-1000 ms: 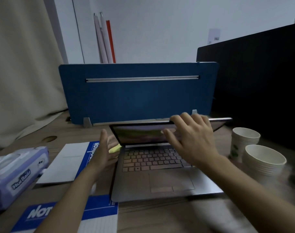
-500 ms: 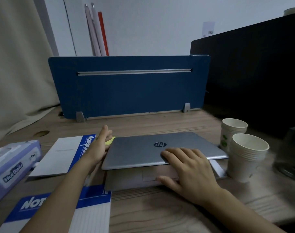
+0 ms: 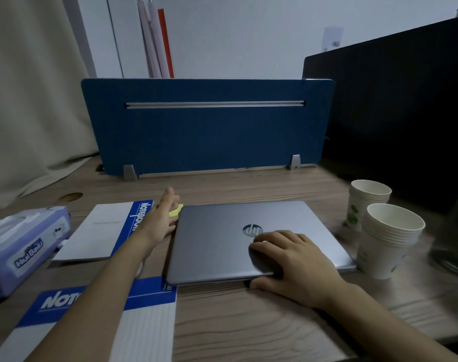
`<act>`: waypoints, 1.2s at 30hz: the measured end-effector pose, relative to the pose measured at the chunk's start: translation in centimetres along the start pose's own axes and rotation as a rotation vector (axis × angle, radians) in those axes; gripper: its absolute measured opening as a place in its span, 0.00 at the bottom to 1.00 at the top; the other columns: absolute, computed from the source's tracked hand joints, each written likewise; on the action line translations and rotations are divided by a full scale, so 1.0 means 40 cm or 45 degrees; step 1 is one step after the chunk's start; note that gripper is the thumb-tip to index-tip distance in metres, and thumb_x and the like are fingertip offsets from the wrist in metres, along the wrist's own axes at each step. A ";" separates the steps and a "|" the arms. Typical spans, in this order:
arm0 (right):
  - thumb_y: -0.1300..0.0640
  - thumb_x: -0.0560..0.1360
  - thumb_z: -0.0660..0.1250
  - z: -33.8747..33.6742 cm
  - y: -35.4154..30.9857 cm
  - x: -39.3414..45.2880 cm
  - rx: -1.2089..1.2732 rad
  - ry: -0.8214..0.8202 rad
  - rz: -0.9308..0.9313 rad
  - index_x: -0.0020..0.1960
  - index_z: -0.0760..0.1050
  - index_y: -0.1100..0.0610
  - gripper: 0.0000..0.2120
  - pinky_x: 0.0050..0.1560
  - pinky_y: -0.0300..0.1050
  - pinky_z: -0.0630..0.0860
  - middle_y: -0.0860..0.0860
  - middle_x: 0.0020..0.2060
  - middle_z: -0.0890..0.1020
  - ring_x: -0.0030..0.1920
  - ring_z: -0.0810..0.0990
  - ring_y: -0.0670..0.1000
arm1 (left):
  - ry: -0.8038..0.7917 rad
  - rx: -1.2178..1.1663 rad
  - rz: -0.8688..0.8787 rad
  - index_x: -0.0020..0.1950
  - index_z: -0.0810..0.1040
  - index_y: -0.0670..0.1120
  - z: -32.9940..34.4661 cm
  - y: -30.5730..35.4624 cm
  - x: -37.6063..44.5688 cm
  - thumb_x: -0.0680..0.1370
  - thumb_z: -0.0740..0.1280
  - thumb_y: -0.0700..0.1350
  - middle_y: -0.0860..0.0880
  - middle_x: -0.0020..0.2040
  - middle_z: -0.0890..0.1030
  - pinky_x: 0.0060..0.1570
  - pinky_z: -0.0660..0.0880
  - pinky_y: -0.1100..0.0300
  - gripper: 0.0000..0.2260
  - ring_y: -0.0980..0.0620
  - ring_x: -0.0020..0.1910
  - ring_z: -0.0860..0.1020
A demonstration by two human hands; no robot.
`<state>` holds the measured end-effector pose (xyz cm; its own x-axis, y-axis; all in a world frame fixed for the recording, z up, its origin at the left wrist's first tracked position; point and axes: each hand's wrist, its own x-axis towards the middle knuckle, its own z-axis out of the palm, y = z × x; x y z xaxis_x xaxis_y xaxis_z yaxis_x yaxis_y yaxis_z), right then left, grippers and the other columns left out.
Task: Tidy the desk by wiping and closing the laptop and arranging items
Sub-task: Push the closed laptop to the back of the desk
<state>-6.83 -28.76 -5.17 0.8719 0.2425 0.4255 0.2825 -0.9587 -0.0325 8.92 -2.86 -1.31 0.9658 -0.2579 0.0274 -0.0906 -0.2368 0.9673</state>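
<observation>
A grey laptop (image 3: 222,239) lies fully closed on the wooden desk (image 3: 248,322), logo up. My right hand (image 3: 293,259) rests flat on the lid's near right part, fingers spread, thumb at the front edge. My left hand (image 3: 161,218) stretches out flat along the laptop's left edge, fingers straight, holding nothing. A small yellow-green object (image 3: 177,211) shows just past its fingers at the laptop's far left corner; most of it is hidden.
Two blue-and-white notebooks lie left of the laptop, one far (image 3: 102,231) and one near (image 3: 134,322). A purple wet-wipes pack (image 3: 24,246) sits at the left edge. Two stacks of paper cups (image 3: 387,239) stand right of the laptop. A blue divider (image 3: 209,131) closes the back.
The laptop lid went from half open to fully shut under my right hand, which now lies flat on it. My left hand stayed beside the left edge.
</observation>
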 end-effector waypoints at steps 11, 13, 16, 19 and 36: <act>0.23 0.68 0.57 0.058 0.089 0.132 -0.008 0.031 0.011 0.64 0.74 0.41 0.32 0.58 0.47 0.69 0.40 0.62 0.78 0.61 0.75 0.48 | 0.021 0.171 -0.015 0.76 0.63 0.52 0.000 0.003 0.013 0.70 0.47 0.73 0.47 0.75 0.67 0.70 0.65 0.44 0.41 0.45 0.71 0.69; 0.23 0.68 0.56 0.073 0.104 0.164 -0.012 0.035 0.018 0.64 0.75 0.41 0.33 0.58 0.48 0.70 0.41 0.62 0.78 0.61 0.75 0.49 | 0.003 0.228 -0.012 0.76 0.63 0.54 -0.002 0.001 0.016 0.69 0.47 0.75 0.47 0.74 0.69 0.70 0.65 0.42 0.41 0.46 0.70 0.69; 0.22 0.68 0.55 0.097 0.130 0.221 -0.006 0.036 0.024 0.63 0.75 0.41 0.33 0.56 0.48 0.71 0.42 0.61 0.78 0.60 0.75 0.49 | -0.014 0.284 0.031 0.75 0.65 0.55 0.000 -0.011 0.025 0.69 0.47 0.77 0.50 0.73 0.70 0.69 0.66 0.45 0.41 0.50 0.68 0.70; 0.21 0.67 0.55 0.119 0.161 0.271 0.014 0.025 0.042 0.64 0.74 0.41 0.35 0.55 0.46 0.70 0.42 0.60 0.77 0.59 0.74 0.48 | -0.009 0.400 0.068 0.74 0.66 0.58 0.009 -0.023 0.032 0.71 0.46 0.75 0.55 0.71 0.71 0.62 0.64 0.54 0.37 0.56 0.66 0.68; 0.21 0.65 0.57 0.214 0.278 0.475 -0.008 0.086 0.037 0.61 0.77 0.40 0.34 0.55 0.49 0.70 0.41 0.58 0.78 0.57 0.74 0.49 | -0.010 0.732 0.144 0.77 0.59 0.57 0.043 -0.030 0.040 0.68 0.45 0.75 0.53 0.76 0.65 0.63 0.65 0.54 0.41 0.55 0.70 0.66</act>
<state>16.31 -33.55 -5.17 0.8508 0.2040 0.4844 0.2547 -0.9662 -0.0405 10.16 -4.61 -2.84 0.9408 -0.3176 0.1185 -0.3125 -0.6770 0.6664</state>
